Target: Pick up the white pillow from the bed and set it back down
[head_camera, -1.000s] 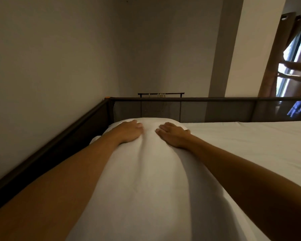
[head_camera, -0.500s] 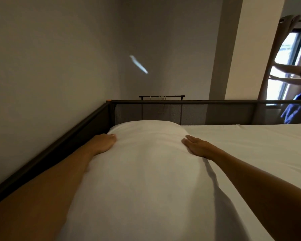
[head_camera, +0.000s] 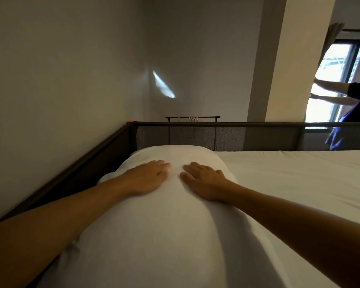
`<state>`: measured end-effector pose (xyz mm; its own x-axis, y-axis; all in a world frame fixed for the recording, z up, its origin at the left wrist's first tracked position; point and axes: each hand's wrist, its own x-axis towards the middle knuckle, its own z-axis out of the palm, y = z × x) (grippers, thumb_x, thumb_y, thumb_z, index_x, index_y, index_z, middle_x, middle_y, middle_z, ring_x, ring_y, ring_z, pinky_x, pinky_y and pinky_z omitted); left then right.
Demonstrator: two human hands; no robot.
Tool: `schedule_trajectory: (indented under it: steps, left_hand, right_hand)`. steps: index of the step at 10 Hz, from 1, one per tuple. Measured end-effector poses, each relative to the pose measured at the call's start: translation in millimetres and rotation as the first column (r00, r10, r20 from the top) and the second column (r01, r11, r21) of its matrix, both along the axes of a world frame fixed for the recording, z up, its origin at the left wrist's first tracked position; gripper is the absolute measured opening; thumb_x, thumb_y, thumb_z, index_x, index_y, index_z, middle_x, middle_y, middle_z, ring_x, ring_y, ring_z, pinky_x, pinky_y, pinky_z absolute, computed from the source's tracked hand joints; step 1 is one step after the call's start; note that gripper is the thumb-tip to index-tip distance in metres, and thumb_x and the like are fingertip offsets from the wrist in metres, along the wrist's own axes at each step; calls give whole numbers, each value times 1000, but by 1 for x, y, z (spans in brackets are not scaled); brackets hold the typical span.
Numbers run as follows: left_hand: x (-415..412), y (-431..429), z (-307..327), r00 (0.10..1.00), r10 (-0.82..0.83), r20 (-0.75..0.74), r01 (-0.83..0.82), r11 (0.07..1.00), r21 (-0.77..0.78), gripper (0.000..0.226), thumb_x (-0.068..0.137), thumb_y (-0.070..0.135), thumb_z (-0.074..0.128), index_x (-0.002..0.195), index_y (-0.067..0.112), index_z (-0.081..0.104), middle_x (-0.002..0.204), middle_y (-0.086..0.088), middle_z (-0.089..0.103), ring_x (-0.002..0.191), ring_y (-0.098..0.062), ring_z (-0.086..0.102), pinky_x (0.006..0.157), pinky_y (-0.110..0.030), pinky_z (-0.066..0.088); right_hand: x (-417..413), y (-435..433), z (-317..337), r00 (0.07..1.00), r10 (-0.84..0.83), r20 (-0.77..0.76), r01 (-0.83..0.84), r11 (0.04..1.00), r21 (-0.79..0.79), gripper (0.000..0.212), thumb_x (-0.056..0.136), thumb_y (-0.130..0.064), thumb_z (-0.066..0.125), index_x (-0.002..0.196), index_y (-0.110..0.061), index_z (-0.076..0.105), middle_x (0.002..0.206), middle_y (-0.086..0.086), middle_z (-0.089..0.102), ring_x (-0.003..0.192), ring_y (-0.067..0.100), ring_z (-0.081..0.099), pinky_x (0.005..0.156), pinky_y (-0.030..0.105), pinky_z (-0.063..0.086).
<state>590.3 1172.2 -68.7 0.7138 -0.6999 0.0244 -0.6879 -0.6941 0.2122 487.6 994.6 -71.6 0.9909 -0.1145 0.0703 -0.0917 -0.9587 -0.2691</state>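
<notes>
Lying lengthwise, the white pillow (head_camera: 164,235) runs away from the camera toward the mesh headboard (head_camera: 227,136). Left hand (head_camera: 146,177) and right hand (head_camera: 204,181) rest flat on top, fingers spread, gripping nothing.

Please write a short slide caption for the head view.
Both hands, left and right, lie flat on the white pillow on the bed.

Half a second ago the hands lay at the two sides of the white pillow (head_camera: 175,235); now the left hand (head_camera: 148,177) and right hand (head_camera: 204,181) rest flat on its top, fingertips near each other (much as a second ago). The light patch (head_camera: 163,86) on the wall has grown, and the curtain (head_camera: 333,32) stands further open.
</notes>
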Motion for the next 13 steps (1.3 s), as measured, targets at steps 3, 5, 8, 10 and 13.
schedule_trajectory:
  steps: [3,5,8,10,13]
  left_hand:
    - [-11,44,4,981,180,-66,-182,983,-16,53,103,34,19,154,21,18,162,-1,15,147,-19,18,116,-29,11]
    - [-37,44,13,993,116,-1,-116,993,9,56,102,41,19,154,23,10,163,2,8,149,-16,9,120,-35,7]
    - [-71,44,-10,998,53,36,-55,996,64,57,101,44,17,154,28,4,164,5,1,150,-18,-1,120,-37,4]
    - [-59,99,5,948,307,-81,-295,946,131,59,102,41,17,155,20,4,163,-7,6,149,-25,12,117,-34,11]
    - [-90,110,99,973,221,63,-228,897,380,50,93,46,47,139,27,51,136,0,55,118,-20,55,101,-36,44]
  right_hand:
    - [-40,-45,-6,969,-155,-192,162,986,26,60,98,-53,17,141,-15,36,151,13,36,135,33,38,111,51,27]
    - [-41,-25,3,989,-132,-70,134,991,26,73,92,-64,18,150,-19,25,159,9,23,139,33,33,113,49,26]
    - [-71,18,-9,999,27,-36,-29,998,-54,72,92,-64,15,153,-25,9,163,0,7,149,25,9,116,47,9]
    - [-89,-13,-8,967,-42,-252,45,999,9,79,91,-65,17,154,-20,2,163,5,2,149,25,9,118,41,9]
    - [-135,-37,34,938,-115,-328,86,991,-103,93,78,-78,19,150,-21,29,157,1,32,142,23,31,116,40,18]
